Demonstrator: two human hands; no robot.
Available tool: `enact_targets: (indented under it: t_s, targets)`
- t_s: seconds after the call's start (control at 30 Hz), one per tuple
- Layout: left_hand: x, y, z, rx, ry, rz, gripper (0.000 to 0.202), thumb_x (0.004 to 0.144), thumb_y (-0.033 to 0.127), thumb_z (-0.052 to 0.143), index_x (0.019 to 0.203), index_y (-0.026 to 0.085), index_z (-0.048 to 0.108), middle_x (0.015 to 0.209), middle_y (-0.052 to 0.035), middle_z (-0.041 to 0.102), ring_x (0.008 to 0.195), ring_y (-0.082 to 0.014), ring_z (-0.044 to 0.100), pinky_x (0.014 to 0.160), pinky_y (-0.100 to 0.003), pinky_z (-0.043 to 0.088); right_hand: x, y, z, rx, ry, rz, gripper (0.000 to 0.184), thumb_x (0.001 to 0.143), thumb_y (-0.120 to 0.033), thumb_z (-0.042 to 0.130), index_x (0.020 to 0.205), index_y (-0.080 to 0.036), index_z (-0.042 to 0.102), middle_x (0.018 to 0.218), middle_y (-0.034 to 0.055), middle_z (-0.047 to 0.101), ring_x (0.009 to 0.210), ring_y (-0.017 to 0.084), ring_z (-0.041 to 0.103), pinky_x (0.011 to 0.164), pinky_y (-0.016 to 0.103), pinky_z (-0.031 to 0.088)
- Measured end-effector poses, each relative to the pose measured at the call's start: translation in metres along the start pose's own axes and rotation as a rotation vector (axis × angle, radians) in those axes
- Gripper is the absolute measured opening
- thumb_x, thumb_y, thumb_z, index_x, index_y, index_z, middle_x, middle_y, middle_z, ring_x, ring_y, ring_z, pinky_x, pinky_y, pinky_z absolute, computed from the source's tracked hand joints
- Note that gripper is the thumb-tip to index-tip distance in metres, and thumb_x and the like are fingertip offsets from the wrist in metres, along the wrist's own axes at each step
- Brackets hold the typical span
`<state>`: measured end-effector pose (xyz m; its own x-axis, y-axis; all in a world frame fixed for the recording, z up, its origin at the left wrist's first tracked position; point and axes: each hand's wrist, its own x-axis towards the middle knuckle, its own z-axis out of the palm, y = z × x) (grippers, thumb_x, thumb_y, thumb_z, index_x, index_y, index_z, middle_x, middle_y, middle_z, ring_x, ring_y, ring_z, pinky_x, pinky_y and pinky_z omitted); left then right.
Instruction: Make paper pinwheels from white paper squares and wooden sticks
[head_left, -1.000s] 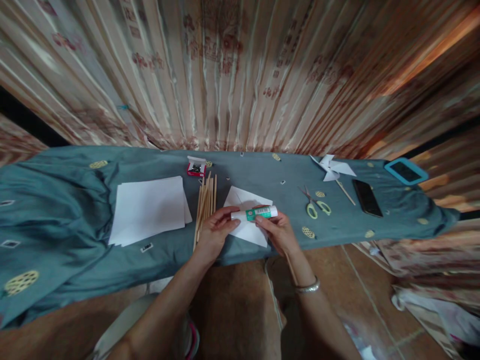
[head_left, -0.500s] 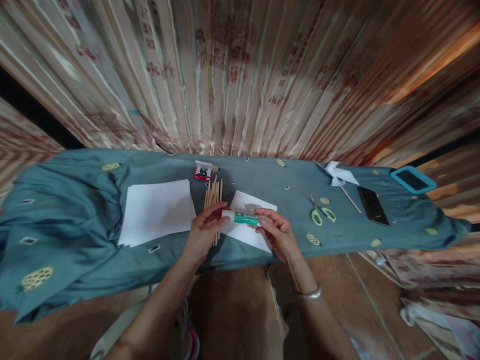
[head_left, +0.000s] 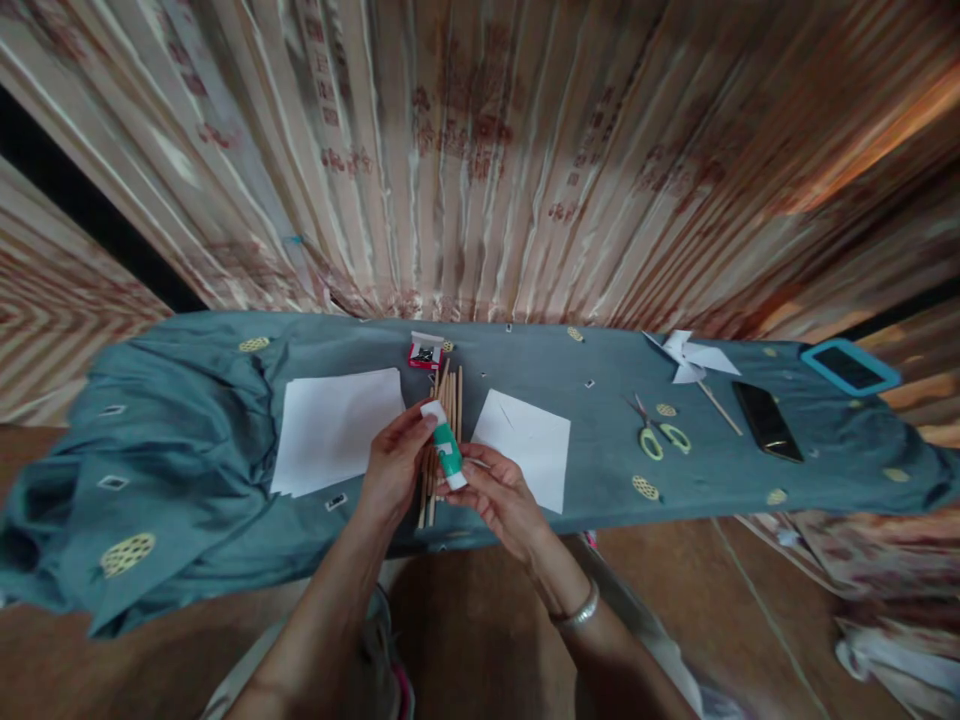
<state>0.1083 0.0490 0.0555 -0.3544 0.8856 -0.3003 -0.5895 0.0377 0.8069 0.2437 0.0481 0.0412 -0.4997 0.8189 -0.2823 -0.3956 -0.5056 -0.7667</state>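
Observation:
A green-and-white glue stick [head_left: 446,447] stands nearly upright between my two hands. My left hand [head_left: 394,463] pinches its white top end. My right hand [head_left: 499,495] grips its lower end. Both hands hover over a bundle of thin wooden sticks [head_left: 448,400] lying on the teal cloth. A white square of paper with cuts [head_left: 527,445] lies just to the right of my hands.
A stack of white paper [head_left: 334,430] lies at the left. A small red box [head_left: 424,351] sits behind the sticks. Green-handled scissors [head_left: 655,435], a paper pinwheel [head_left: 691,358], a black phone [head_left: 766,420] and a blue-cased device [head_left: 850,366] are to the right. A curtain hangs behind.
The glue stick has turned from lying crosswise over the cut paper to nearly upright. Both hands have shifted left, off the paper and over the wooden sticks.

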Motion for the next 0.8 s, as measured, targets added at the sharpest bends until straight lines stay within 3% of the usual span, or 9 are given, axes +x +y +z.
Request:
enact_targets:
  t_s: [0.17,0.27,0.33,0.43,0.6,0.7,0.8]
  targets:
    - [0.002,0.002,-0.008,0.03,0.004,0.06,0.05,0.06,0.036,0.082,0.105,0.018,0.069,0.087,-0.0014,0.072,0.063,-0.0095,0.061,0.056,-0.02,0.048,0.008,0.008,0.012,-0.072,-0.009,-0.052,0.035,0.066,-0.036,0.081,0.094,-0.02,0.068,0.077,-0.0005,0.072,0.066,0.011,0.066,0.059,0.019,0.052]
    - [0.006,0.0,-0.017,0.099,0.048,0.152,0.048,0.068,0.04,0.075,0.112,0.022,0.067,0.107,-0.0043,0.07,0.087,-0.0147,0.066,0.074,-0.024,0.052,0.017,0.01,0.017,-0.132,0.045,-0.095,0.034,0.066,-0.036,0.08,0.093,-0.02,0.068,0.079,0.0,0.072,0.068,0.011,0.064,0.057,0.018,0.049]
    - [0.009,-0.002,-0.024,0.196,0.073,0.25,0.046,0.073,0.038,0.071,0.116,0.024,0.065,0.123,-0.0055,0.065,0.108,-0.0186,0.061,0.089,-0.028,0.049,0.026,0.01,0.019,-0.223,0.083,-0.131,0.033,0.067,-0.035,0.078,0.094,-0.02,0.066,0.078,-0.0003,0.072,0.069,0.011,0.065,0.06,0.02,0.049]
    - [0.013,-0.004,-0.034,0.347,0.083,0.351,0.046,0.076,0.032,0.067,0.12,0.024,0.062,0.133,-0.007,0.058,0.124,-0.0219,0.052,0.102,-0.033,0.041,0.04,0.007,0.024,-0.529,0.149,-0.222,0.029,0.072,-0.033,0.072,0.099,-0.023,0.063,0.075,-0.0011,0.072,0.069,0.015,0.066,0.063,0.026,0.05]
    - [0.015,-0.006,-0.042,0.436,0.061,0.378,0.044,0.077,0.029,0.063,0.12,0.022,0.061,0.135,-0.0093,0.057,0.126,-0.0242,0.05,0.101,-0.036,0.043,0.06,-0.001,0.044,-1.28,0.332,-0.333,0.02,0.082,-0.03,0.063,0.099,-0.02,0.063,0.08,0.0079,0.072,0.076,0.025,0.069,0.071,0.036,0.049]
    - [0.017,-0.01,-0.044,0.439,0.021,0.364,0.044,0.075,0.031,0.064,0.118,0.02,0.062,0.13,-0.0103,0.061,0.119,-0.025,0.056,0.103,-0.038,0.042,0.066,-0.002,0.056,-1.519,0.3,-0.345,0.015,0.084,-0.023,0.058,0.097,-0.016,0.062,0.085,0.0141,0.072,0.081,0.028,0.068,0.071,0.036,0.049]
    - [0.02,-0.016,-0.048,0.488,-0.025,0.345,0.047,0.075,0.035,0.062,0.119,0.017,0.062,0.125,-0.0111,0.064,0.115,-0.0262,0.058,0.106,-0.043,0.038,0.063,-0.002,0.063,-1.643,0.251,-0.363,0.019,0.085,-0.012,0.051,0.1,-0.014,0.061,0.086,0.0138,0.072,0.082,0.026,0.068,0.072,0.034,0.05]
